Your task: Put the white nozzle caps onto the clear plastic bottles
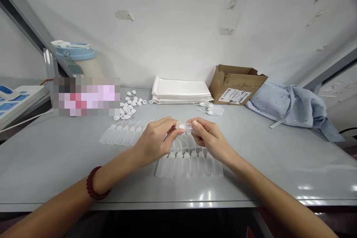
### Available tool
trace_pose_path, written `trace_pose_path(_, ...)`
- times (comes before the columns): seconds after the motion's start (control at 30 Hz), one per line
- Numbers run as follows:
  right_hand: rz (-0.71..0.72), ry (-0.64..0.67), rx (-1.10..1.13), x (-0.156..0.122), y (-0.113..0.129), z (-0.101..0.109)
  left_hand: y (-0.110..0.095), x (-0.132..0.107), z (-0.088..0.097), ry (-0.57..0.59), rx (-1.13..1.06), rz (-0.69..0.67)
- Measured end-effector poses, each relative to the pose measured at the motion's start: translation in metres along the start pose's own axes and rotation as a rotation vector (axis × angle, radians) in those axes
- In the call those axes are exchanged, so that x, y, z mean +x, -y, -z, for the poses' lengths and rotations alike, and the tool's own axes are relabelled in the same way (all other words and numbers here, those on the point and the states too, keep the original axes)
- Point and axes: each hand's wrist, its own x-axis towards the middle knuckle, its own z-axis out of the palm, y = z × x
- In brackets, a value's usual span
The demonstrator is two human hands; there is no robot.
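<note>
Between my two hands is a small translucent plastic bottle (pixel 189 128), held sideways above the table. My left hand (pixel 157 137) is closed, with thumb and fingers pinching the white cap end. My right hand (pixel 212 137) grips the bottle's other end, hiding part of its body. Just below my hands lies a row of similar bottles (pixel 178 165) with white necks and thin tubes pointing away from me. Another row of bottles (pixel 118 135) rests to the left, partly hidden behind my left hand. Loose white caps (pixel 129 108) are heaped beyond that row.
White padded envelopes (pixel 181 91) are stacked against the wall beside an open cardboard box (pixel 237 85). A few capped bottles (pixel 214 110) lie in front of the box. Light blue fabric (pixel 290 108) is at right. A tumbler (pixel 78 57) and power strip (pixel 21 100) stand at left.
</note>
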Motion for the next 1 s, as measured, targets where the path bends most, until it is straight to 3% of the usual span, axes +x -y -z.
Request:
trace_pose_path(0.07, -0.071, 0.048, 0.115, 0.002, 0.002, 0.001, 0.001, 0.000, -0.001, -0.037, 0.038, -0.063)
trace_pose_path(0.13, -0.029, 0.027, 0.090, 0.002, 0.001, 0.002, 0.001, 0.000, 0.000, -0.029, 0.010, -0.010)
trace_pose_path(0.27, 0.260, -0.084, -0.249, -0.002, -0.004, 0.003, -0.002, 0.004, 0.007, 0.059, -0.157, 0.232)
trace_pose_path(0.4, 0.571, -0.116, -0.481, -0.003, -0.008, 0.002, -0.003, 0.008, 0.013, 0.166, -0.315, 0.368)
trace_pose_path(0.57, 0.658, -0.147, -0.514, -0.002, -0.008, 0.003, -0.002, 0.010, 0.014, 0.247, -0.424, 0.440)
trace_pose_path(0.67, 0.585, -0.147, -0.512, -0.003, -0.007, 0.003, -0.003, 0.007, 0.012, 0.230, -0.400, 0.460)
trace_pose_path(0.87, 0.148, -0.097, -0.209, -0.004, -0.003, 0.000, -0.002, 0.003, 0.002, 0.144, -0.083, 0.222)
trace_pose_path(1.0, -0.035, -0.085, -0.088, 0.003, -0.004, 0.005, 0.010, 0.011, 0.008, 0.138, 0.024, 0.226)
